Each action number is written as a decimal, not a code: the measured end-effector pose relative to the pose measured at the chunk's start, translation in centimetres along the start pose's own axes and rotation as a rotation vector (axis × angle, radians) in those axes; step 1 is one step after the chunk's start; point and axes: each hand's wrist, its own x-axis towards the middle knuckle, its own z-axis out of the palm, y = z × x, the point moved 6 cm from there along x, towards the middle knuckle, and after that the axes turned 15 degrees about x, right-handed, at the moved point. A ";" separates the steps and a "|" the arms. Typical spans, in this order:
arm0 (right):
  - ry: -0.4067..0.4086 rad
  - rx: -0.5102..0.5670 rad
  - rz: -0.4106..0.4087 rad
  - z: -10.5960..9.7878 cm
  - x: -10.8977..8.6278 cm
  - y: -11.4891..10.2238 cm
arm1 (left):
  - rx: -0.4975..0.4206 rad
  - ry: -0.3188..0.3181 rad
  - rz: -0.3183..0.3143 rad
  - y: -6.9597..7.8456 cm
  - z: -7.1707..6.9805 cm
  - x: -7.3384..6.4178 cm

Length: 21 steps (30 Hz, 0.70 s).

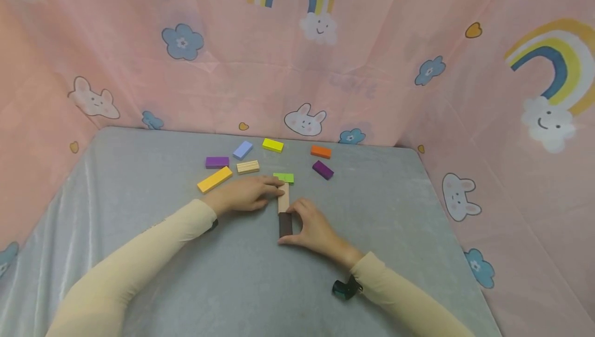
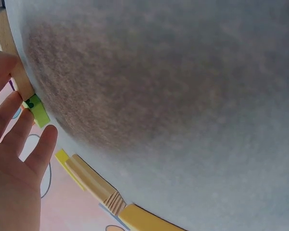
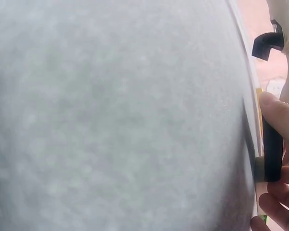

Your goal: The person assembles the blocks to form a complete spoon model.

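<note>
My right hand pinches a dark brown, nearly black block between thumb and fingers at its two ends. Against the dark block's far end is a plain wooden block, and beyond that a light green block, so the three form a line. My left hand comes in from the left, fingers extended, fingertips at the far part of the plain block. In the left wrist view, its spread fingers are beside the plain block and the green block.
Left of the line lie a yellow-orange block, a purple block, a light blue block and a striped wooden block. Farther back are a yellow block, an orange block and a dark purple block.
</note>
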 end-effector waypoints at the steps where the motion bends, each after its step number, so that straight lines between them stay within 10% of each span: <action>1: 0.001 -0.004 -0.004 0.0 0.0 0.0 | 0.000 0.001 -0.001 0.0 0.0 0.0; 21: 0.019 -0.060 -0.024 0.8 0.0 0.3 | 0.014 0.003 -0.010 -0.1 0.1 0.0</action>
